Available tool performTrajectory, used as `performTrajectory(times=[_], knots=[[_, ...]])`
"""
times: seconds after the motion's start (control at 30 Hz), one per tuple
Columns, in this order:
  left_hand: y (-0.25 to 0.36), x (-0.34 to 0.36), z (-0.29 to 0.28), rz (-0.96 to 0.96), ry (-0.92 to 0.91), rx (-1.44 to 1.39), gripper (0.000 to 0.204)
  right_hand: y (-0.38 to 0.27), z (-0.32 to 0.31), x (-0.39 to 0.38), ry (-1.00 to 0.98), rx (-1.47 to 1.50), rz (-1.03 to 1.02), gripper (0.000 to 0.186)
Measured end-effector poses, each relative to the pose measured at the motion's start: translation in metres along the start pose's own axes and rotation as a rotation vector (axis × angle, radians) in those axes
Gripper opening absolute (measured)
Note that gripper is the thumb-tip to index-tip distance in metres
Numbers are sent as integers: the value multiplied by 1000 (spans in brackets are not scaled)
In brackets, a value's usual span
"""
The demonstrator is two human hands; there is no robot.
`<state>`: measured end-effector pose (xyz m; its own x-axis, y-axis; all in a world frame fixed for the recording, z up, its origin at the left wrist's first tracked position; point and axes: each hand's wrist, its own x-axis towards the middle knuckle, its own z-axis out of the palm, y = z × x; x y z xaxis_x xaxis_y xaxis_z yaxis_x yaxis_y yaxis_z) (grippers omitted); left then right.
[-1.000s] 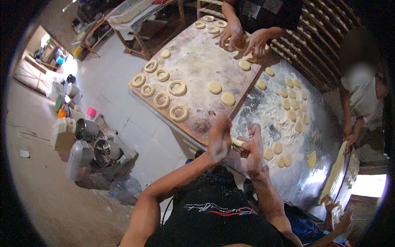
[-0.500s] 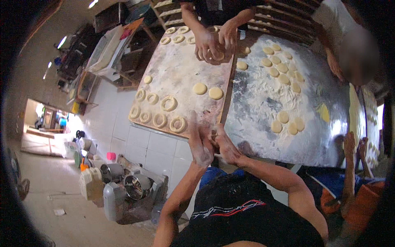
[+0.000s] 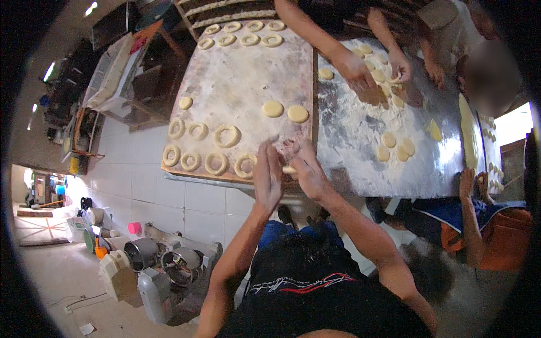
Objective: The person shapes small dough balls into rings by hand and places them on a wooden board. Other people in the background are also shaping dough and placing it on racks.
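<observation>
My left hand (image 3: 269, 174) is over the near edge of the floured board (image 3: 220, 84), fingers stretched straight and close together. My right hand (image 3: 307, 172) is just to its right, curled on a pale piece of dough (image 3: 289, 170) that lies between my hands, partly hidden. To the left of my hands several dough rings (image 3: 226, 136) lie on the board in rows, with another group at its far edge. Two flat dough rounds (image 3: 297, 113) sit beyond my fingers, and a smaller round (image 3: 185, 103) lies toward the left.
On the floured steel table (image 3: 344, 141) are several dough rounds (image 3: 388, 139). Co-workers' hands (image 3: 358, 73) reach over it from the far side, others (image 3: 466, 181) work a long dough sheet (image 3: 470, 143) at right. Pots (image 3: 141, 253) and containers stand on the floor at lower left.
The far co-worker's hands have moved from the board to the rounds on the steel table. My hands stay together on the dough, my left fingers now straighter. The view has shifted.
</observation>
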<state>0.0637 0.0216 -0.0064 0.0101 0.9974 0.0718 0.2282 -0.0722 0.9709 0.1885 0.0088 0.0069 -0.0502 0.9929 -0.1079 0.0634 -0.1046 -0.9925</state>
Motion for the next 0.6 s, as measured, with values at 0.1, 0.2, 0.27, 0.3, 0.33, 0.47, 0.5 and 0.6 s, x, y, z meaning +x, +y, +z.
performTrajectory(times=[0.1,0.2,0.27,0.3,0.33,0.47,0.5,0.6], knots=[[-1,22,-6,378,159,532,32,10,-18,2,170,-640,-244,48],[-11,26,-13,275,-43,476,26,26,-57,-16,490,-443,-215,45],[-17,25,-17,269,-226,730,30,39,-86,-39,577,-310,-106,41],[-18,21,-19,309,-204,726,30,45,-99,-52,638,-145,-55,38],[-16,21,-20,294,-212,740,29,50,-110,-65,637,-161,-75,37],[10,24,6,354,-254,689,27,61,-149,-111,761,-180,-61,31],[19,26,20,335,-219,718,28,62,-159,-119,787,-178,-74,30],[34,26,106,291,-335,323,34,62,-186,-134,891,-58,-29,25]])
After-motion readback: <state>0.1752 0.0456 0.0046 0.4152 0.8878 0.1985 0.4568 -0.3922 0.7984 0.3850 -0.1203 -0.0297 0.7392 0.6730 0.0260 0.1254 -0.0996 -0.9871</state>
